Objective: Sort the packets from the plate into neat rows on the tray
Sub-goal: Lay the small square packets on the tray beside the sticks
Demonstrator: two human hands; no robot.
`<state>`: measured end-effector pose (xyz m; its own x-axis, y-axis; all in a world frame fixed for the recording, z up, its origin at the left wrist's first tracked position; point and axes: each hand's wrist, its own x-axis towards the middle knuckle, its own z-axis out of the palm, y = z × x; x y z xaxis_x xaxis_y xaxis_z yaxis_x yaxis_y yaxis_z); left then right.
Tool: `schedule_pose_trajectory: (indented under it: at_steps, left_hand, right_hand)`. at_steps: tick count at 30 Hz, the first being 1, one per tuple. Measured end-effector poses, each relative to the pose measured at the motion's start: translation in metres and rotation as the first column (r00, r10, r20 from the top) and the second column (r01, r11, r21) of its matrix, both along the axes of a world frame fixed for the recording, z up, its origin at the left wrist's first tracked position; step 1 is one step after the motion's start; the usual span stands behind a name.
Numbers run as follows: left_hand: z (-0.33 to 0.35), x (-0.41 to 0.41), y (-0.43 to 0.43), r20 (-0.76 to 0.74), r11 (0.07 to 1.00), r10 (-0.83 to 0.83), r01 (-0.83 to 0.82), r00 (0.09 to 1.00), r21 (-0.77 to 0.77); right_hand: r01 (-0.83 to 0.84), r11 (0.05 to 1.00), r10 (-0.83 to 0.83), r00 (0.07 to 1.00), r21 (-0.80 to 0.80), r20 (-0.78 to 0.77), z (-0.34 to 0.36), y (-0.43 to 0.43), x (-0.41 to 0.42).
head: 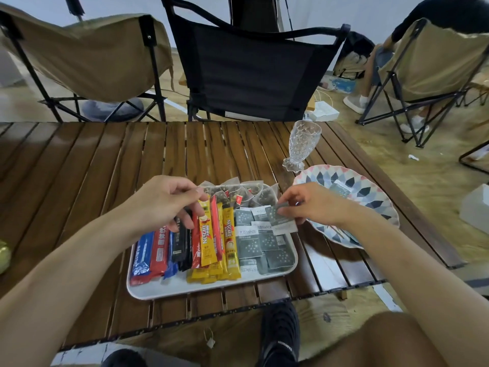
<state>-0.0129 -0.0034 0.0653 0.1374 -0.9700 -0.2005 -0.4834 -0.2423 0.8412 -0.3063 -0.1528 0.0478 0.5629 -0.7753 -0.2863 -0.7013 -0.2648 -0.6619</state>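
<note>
A white tray (169, 288) near the table's front edge holds rows of packets: blue and red sticks on the left, black sticks, yellow and red Nescafe sticks (229, 242) in the middle, grey square sachets (264, 246) on the right, clear tea bags (246, 194) along the back. My left hand (169, 200) pinches the top of a yellow Nescafe stick (207, 242) lying on the pile. My right hand (312, 205) holds a grey square sachet (281, 219) over the tray's right side. The patterned plate (370, 197) to the right holds one grey sachet (341, 190).
A cut-glass goblet (300, 147) stands on the slatted wooden table (79, 168) just behind the plate. Folding chairs stand beyond the far edge, and a person sits at the far right. A yellow-green object (4, 256) lies at the left edge.
</note>
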Motion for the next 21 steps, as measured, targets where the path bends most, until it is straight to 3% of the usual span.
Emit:
schedule_pose_trajectory:
  at_steps: [5, 9, 18, 21]
  left_hand:
    - [0.000, 0.000, 0.000, -0.002, 1.000, 0.003, -0.003, 1.000, -0.006]
    - [0.000, 0.000, 0.001, -0.016, 1.000, 0.006, -0.006, 1.000, -0.006]
    - [0.001, 0.000, 0.001, -0.012, 1.000, 0.011, -0.011, 1.000, 0.000]
    - [0.000, 0.001, 0.002, -0.003, 1.000, 0.010, -0.010, 1.000, 0.004]
  right_hand:
    - [0.017, 0.976, -0.026, 0.999, 0.219, 0.041, 0.000, 0.005, -0.001]
    - [-0.059, 0.958, 0.063, 0.998, 0.281, -0.003, -0.003, 0.007, -0.002]
    - [-0.240, 0.970, 0.223, 0.931, -0.025, -0.289, -0.018, 0.017, 0.018]
    - [-0.261, 0.964, 0.232, 0.915, -0.047, -0.331, -0.019, 0.023, 0.025]
